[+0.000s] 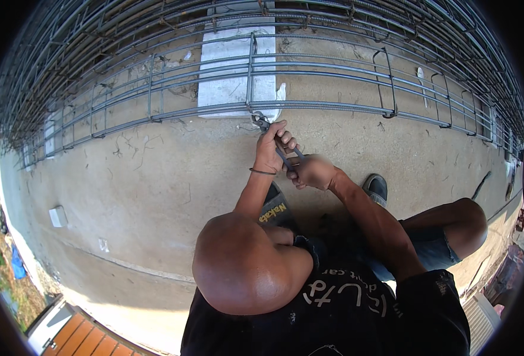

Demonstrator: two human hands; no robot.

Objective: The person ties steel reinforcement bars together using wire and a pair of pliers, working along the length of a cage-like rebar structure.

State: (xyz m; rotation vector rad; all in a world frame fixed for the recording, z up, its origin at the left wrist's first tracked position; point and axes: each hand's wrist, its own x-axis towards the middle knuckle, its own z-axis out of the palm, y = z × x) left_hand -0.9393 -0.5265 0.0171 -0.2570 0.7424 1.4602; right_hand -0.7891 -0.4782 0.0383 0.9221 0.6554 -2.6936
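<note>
the left hand point(269, 148) and right hand point(310, 172) both wrap their fingers around long dark metal pliers point(278, 142). the pliers' tip seems to bite the grey steel bar cage point(333, 107) near a white concrete block point(232, 89).

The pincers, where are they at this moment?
In the head view, just above centre: the pincers are held by both hands, left hand and right hand, their head at the rebar cage.

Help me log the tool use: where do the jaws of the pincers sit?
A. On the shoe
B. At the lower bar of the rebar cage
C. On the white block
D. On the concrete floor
B: both hands, left hand and right hand, hold the pincers with the head at the rebar cage lower bar.
</note>
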